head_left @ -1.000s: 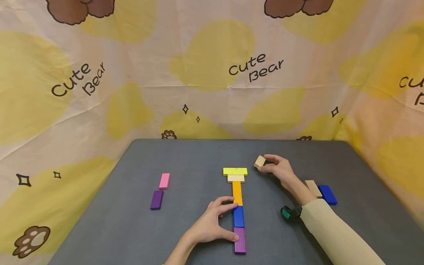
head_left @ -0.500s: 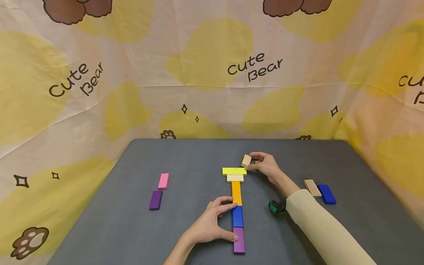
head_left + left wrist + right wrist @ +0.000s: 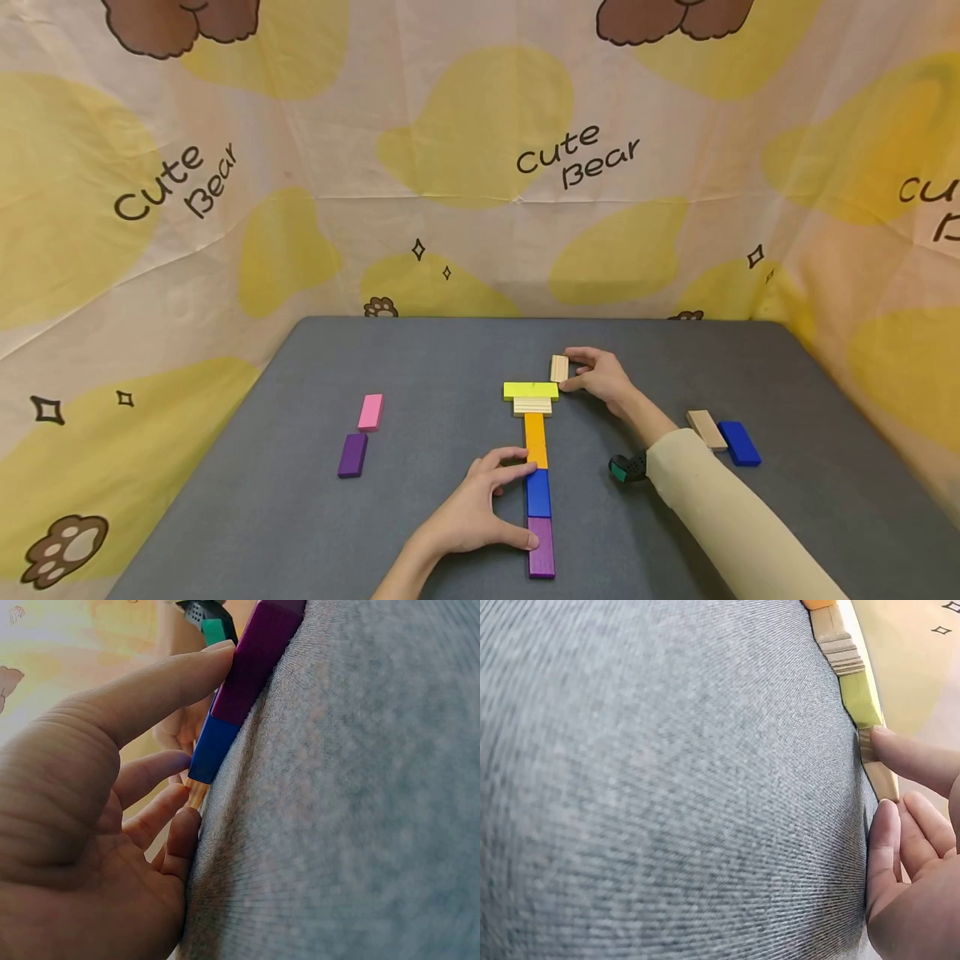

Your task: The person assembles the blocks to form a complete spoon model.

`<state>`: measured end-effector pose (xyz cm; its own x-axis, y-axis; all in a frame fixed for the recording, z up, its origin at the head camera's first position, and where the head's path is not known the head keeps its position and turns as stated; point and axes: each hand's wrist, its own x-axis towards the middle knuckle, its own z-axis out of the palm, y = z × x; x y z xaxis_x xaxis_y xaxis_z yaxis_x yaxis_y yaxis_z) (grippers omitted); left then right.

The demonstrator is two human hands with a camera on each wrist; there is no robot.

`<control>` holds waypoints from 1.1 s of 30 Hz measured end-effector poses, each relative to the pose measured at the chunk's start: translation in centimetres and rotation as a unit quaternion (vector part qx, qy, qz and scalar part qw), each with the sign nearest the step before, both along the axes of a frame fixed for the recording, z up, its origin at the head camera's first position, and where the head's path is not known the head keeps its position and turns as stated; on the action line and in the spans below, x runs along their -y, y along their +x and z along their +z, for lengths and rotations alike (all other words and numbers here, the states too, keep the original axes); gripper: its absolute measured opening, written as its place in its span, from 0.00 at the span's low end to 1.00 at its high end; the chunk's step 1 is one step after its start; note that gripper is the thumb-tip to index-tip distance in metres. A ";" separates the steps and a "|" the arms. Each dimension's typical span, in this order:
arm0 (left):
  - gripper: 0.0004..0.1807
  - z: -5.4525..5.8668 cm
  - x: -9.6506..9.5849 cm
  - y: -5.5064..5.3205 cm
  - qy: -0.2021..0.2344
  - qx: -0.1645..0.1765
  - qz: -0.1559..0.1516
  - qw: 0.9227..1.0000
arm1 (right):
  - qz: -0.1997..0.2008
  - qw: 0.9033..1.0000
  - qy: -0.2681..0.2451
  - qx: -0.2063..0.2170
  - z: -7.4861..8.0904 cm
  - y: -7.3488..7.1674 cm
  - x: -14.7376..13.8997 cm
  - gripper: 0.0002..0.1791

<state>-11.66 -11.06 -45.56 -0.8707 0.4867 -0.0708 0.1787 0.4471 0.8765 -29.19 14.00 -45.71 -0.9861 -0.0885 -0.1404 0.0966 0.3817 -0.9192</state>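
A row of flat wooden blocks runs away from me in the head view: a purple block (image 3: pixel 542 550), a blue block (image 3: pixel 538 493), an orange block (image 3: pixel 536 440), then a plain wooden block (image 3: pixel 532 406) and a lime block (image 3: pixel 530 391) set crosswise. My left hand (image 3: pixel 476 508) rests along the row's left side, thumb on the purple block and fingertips near the orange and blue ones. My right hand (image 3: pixel 603 383) pinches another plain wooden block (image 3: pixel 559 368) at its ends, beyond the lime block's right end. In the right wrist view, this block (image 3: pixel 883 778) lies low at the table surface.
A pink block (image 3: pixel 371 412) and a dark purple block (image 3: pixel 352 455) lie to the left on the grey table (image 3: pixel 262 517). Over on the right are a plain block (image 3: pixel 707 430) and a blue block (image 3: pixel 739 443). A patterned cloth (image 3: pixel 465 125) hangs behind the table.
My right hand has brought the plain block leftward to the lime block's right end, lowered it and turned it straighter. My left hand has stayed in place.
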 end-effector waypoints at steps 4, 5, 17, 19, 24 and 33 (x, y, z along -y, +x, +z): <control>0.44 0.0 -0.1 0.0 -0.004 0.006 0.003 1.000 | 0.008 1.000 0.008 -0.003 -0.1 0.0 0.0 0.37; 0.44 0.0 -0.1 0.0 -0.005 0.007 0.004 1.000 | 0.009 1.000 0.008 -0.003 -0.1 0.0 0.0 0.37; 0.44 0.0 -0.1 -0.1 -0.009 0.009 0.005 1.000 | 0.036 0.999 0.021 0.001 0.2 0.1 -0.1 0.37; 0.43 0.0 -0.1 -0.1 -0.011 0.011 0.006 1.000 | 0.038 0.999 0.024 0.000 0.2 0.1 -0.1 0.37; 0.43 0.0 -0.1 -0.1 -0.011 0.013 0.007 1.000 | 0.040 0.999 0.029 -0.007 0.1 0.1 0.0 0.37; 0.43 0.0 -0.2 -0.1 -0.004 0.016 0.008 1.000 | 0.042 0.998 0.033 -0.016 -0.1 0.2 0.0 0.37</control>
<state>-11.76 -10.90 -45.59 -0.8751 0.4728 -0.1036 0.1430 0.4571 0.8778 -29.03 13.98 -45.81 -0.9795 -0.1637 -0.1170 0.0322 0.4463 -0.8943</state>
